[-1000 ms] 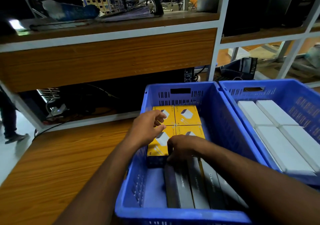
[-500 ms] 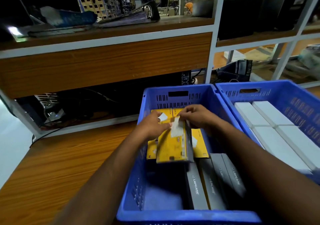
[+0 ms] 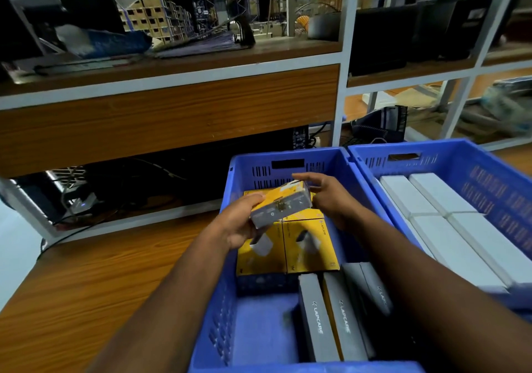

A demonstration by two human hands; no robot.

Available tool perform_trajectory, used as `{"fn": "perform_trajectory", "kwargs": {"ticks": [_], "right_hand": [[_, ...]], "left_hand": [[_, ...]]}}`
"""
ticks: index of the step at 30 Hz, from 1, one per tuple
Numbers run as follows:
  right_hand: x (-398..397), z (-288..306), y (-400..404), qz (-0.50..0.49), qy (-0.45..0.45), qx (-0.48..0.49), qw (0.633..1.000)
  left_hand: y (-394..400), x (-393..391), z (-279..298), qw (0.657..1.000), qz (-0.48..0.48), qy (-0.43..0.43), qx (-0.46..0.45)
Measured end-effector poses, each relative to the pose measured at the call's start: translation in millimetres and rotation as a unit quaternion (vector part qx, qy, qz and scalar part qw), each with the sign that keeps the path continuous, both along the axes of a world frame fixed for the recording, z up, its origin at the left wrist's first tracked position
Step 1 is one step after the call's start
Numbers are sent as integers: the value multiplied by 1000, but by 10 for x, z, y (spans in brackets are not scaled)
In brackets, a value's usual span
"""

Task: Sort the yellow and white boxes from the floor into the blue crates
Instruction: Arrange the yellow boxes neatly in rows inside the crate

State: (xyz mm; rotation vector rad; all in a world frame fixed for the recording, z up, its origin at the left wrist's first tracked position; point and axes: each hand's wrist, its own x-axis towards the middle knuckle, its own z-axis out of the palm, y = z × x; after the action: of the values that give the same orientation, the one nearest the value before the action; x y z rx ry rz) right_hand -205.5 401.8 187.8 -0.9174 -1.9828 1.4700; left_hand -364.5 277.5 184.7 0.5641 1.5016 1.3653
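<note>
Shelving unit point(image 3: 172, 119): fills the far side of the scene, with a white frame and wooden panels; dark clutter and cables sit on its shelves.
Wooden table point(image 3: 86, 286): runs from the near left under both crates.
Left blue crate point(image 3: 227, 300): stands on the table at centre, its slotted far wall facing the shelving.
Right blue crate point(image 3: 489, 188): touches the left crate's right side and runs out of frame at the right edge.
White boxes point(image 3: 449, 228): lie flat in rows inside the right crate.
Yellow boxes point(image 3: 309, 246): lie flat, side by side, in the far half of the left crate.
Grey-sided boxes point(image 3: 316, 318): stand on edge in the near right part of the left crate, printed sides up; the floor of the crate just left of them is bare.
Held box point(image 3: 280, 205): yellow on top and grey on its near side, it is tilted in the air above the flat yellow boxes, over the far half of the left crate.
Left hand point(image 3: 239, 226): grips the held box at its near left end, fingers curled under it and thumb on top.
Right hand point(image 3: 331, 200): is at the box's far right end with fingers loosely spread; I cannot tell whether it touches the box.
</note>
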Motion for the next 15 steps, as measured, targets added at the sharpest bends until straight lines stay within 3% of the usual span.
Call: {"fn": "perform_trajectory", "kwargs": {"ticks": [3, 5, 8, 12, 15], "right_hand": [[18, -54, 14, 37, -42, -9, 998], [40, -41, -18, 52, -35, -56, 996], [28, -39, -12, 44, -36, -86, 995], [34, -7, 5, 23, -38, -122, 992], [68, -8, 17, 22, -37, -154, 987]], "left_hand": [[-23, -48, 32, 991, 42, -116, 53], [-27, -89, 29, 987, 46, -138, 71], [-22, -114, -5, 994, 36, -82, 60], [-17, -53, -84, 998, 12, 65, 5], [-25, -8, -88, 994, -1, 108, -14]]}}
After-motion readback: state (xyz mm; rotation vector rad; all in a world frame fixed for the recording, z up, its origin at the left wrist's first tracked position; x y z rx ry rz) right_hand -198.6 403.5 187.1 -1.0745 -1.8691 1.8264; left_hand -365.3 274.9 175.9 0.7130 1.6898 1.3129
